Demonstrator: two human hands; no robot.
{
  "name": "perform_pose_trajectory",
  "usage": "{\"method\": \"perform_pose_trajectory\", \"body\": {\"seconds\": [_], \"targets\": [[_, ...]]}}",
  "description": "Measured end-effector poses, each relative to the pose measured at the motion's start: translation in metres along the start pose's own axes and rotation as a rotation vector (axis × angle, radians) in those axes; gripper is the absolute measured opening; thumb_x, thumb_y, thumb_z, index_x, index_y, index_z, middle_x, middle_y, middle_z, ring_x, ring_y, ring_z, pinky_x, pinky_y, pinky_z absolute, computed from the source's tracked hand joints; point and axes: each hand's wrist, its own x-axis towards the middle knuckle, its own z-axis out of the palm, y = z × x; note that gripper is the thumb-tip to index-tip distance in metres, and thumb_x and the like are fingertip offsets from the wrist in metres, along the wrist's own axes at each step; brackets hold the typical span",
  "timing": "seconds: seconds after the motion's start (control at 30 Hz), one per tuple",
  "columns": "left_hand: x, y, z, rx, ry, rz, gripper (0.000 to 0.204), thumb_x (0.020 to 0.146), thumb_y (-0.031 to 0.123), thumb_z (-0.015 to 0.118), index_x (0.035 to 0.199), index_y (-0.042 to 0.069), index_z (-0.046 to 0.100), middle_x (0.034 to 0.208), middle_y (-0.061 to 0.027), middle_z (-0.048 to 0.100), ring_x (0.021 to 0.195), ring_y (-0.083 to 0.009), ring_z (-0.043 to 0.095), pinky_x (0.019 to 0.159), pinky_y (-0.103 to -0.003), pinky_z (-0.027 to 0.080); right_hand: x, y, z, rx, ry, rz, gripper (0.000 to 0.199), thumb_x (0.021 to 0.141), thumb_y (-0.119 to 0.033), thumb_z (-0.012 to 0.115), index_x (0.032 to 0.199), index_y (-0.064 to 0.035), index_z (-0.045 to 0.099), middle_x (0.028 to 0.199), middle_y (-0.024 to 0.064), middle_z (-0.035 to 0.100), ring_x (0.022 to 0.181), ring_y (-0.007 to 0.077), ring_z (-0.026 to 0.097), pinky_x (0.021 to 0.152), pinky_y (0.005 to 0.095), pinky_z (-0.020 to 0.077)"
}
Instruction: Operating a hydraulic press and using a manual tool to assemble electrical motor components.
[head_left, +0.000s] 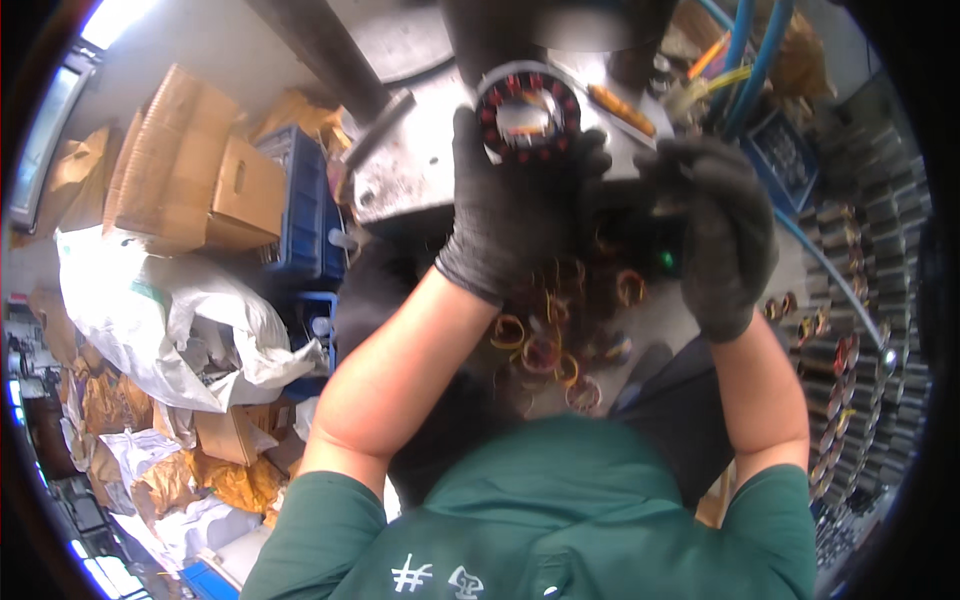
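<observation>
My left hand (pixel 520 215), in a black glove, holds up a ring-shaped motor stator (pixel 487 112) with dark red windings around its inside. The thumb lies along the ring's left side, and the fingers support it from below and the right. My right hand (pixel 725 230), gloved the same way, is raised to the right of the stator, apart from it. Its fingers are bent in and closed, somewhat blurred; whatever they may hold is hidden. Behind the stator is a grey metal machine table (pixel 415 165), where a tool with an orange handle (pixel 622 108) lies.
Several copper-wound rings (pixel 541 352) lie below my hands, between my legs. Rows of dark metal rings (pixel 890 270) fill the right side. Blue hoses (pixel 745 60) hang at the upper right. Cardboard boxes (pixel 175 165), a blue crate (pixel 300 200) and a white sack (pixel 150 310) stand left.
</observation>
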Motion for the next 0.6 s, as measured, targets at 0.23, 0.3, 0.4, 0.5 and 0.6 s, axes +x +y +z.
{"method": "perform_pose_trajectory", "body": {"seconds": [0.23,0.3,0.4,0.5,0.6], "targets": [[0.01,-0.001,-0.006,-0.146,-0.14,-0.136,0.094,0.082,0.08,0.06,0.143,0.009,0.051,0.136,-0.0134,0.06,0.126,-0.0354,0.056,0.103,-0.05,0.05,0.0,0.02,-0.013,-0.084,-0.031,-0.027,0.028,0.11,-0.01,0.048,0.133,0.0023,0.057,0.135,0.0256,0.063,0.115,0.0376,0.07,0.093,0.0428,0.0621],[0.01,-0.002,-0.01,-0.063,-0.253,-0.116,0.09,0.086,0.076,0.058,0.146,0.01,0.049,0.138,-0.0149,0.059,0.128,-0.0371,0.055,0.105,-0.051,0.05,0.001,0.011,-0.012,-0.029,-0.031,0.07,0.028,0.11,-0.011,0.048,0.132,0.0024,0.057,0.133,0.0247,0.064,0.116,0.0364,0.07,0.093,0.0425,0.0623],[0.006,-0.003,-0.01,0.011,-0.189,-0.172,0.078,0.092,0.078,0.047,0.141,0.017,0.05,0.134,-0.0123,0.058,0.134,-0.0284,0.043,0.11,-0.063,0.033,0.0,-0.002,0.01,0.045,0.06,0.202,0.028,0.107,-0.016,0.056,0.13,-0.0009,0.058,0.135,0.0219,0.062,0.113,0.032,0.069,0.088,0.0426,0.0632],[0.007,-0.008,-0.007,0.24,-0.201,-0.075,0.07,0.094,0.072,0.047,0.136,0.016,0.053,0.132,-0.0095,0.058,0.132,-0.0278,0.045,0.111,-0.062,0.031,0.003,0.006,0.012,-0.03,0.114,0.158,0.027,0.104,-0.019,0.063,0.126,-0.0038,0.059,0.132,0.0185,0.062,0.11,0.0281,0.069,0.082,0.0407,0.0647],[0.008,-0.013,-0.007,0.592,-0.221,0.078,0.058,0.097,0.062,0.049,0.127,0.014,0.057,0.13,-0.0053,0.059,0.129,-0.027,0.047,0.112,-0.061,0.03,0.012,-0.011,0.017,0.017,0.119,0.243,0.021,0.104,-0.017,0.063,0.119,-0.0021,0.062,0.122,0.0154,0.068,0.108,0.0261,0.069,0.081,0.0367,0.0646]]}}
